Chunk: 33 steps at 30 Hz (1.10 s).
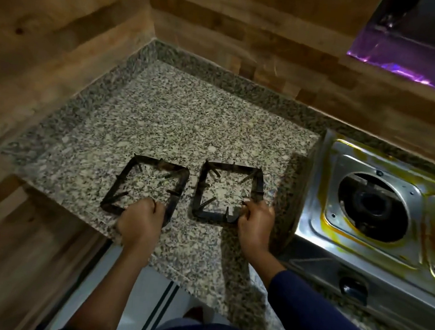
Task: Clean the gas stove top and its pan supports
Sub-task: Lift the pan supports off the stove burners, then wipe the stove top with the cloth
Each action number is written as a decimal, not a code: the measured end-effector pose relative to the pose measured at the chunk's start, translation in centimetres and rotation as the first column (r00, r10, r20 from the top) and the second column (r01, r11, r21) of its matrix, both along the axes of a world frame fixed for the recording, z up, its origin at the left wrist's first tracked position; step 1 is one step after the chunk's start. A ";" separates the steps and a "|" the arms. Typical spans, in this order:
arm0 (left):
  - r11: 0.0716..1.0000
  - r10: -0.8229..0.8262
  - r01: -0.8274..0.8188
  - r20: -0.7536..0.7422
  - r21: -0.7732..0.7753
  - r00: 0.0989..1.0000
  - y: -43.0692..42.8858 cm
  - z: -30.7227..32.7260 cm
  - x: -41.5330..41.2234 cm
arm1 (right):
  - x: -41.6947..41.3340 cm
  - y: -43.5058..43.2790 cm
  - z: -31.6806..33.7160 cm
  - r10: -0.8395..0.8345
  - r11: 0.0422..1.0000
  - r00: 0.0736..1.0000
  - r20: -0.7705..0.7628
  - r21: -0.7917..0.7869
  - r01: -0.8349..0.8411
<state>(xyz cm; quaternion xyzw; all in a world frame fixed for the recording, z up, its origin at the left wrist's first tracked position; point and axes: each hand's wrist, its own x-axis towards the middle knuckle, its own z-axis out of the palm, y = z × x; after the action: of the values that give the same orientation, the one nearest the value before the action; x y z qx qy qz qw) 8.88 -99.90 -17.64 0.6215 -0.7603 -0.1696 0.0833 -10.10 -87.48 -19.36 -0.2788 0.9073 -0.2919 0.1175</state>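
Note:
Two black square pan supports lie side by side on the speckled granite counter [179, 111]. My left hand [141, 220] grips the near edge of the left pan support [179, 185]. The near right corner of the right pan support [258, 186] is held by my right hand [254, 224]. To the right sits the steel gas stove top [321, 220], stained yellow-brown around its bare burner [371, 207], with no support on it. A black knob [353, 287] shows on the stove's front panel.
Wood-look walls close the counter at the left and the back. A dark metal hood [425, 44] with a purple sheen hangs at the upper right. White floor tiles [127, 303] show below the counter's front edge.

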 end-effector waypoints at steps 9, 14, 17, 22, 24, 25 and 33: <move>0.985 -0.083 0.093 0.070 -0.145 0.994 0.7 5.0 -4.2 | -0.1 0.4 2.5 0.122 0.992 0.986 0.116 -0.055 -0.116; 0.925 -0.301 0.270 -0.080 -0.267 0.950 7.8 10.7 -14.0 | -3.3 6.4 10.3 0.116 0.877 0.993 -0.005 -0.468 -0.105; 0.840 -0.486 0.379 -0.228 -0.389 0.843 14.9 13.3 -20.1 | -8.4 15.0 13.4 -0.069 0.793 0.983 -0.168 -0.608 -0.048; 0.654 -0.757 0.624 -0.357 -0.428 0.548 30.6 12.4 -28.9 | -16.4 34.8 13.0 -0.439 0.757 0.872 -0.216 -0.613 0.229; 0.527 -0.849 0.718 -0.323 -0.454 0.419 38.6 11.0 -32.1 | -19.2 44.3 11.6 -0.576 0.726 0.786 -0.223 -0.582 0.366; 0.453 -0.890 0.757 -0.289 -0.471 0.353 41.3 10.3 -33.0 | -20.1 47.8 10.7 -0.628 0.707 0.747 -0.217 -0.560 0.431; -0.076 -0.992 0.848 -0.050 -0.524 -0.119 54.3 3.9 -37.5 | -26.2 65.9 2.9 -0.787 0.615 0.611 -0.082 -0.178 0.768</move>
<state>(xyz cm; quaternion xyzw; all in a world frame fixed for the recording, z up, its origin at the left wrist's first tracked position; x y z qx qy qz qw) -28.67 -45.63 -13.72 -0.1947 -0.9428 -0.1816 0.2008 -36.29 -21.55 -16.42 0.1148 0.9242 -0.3478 -0.1083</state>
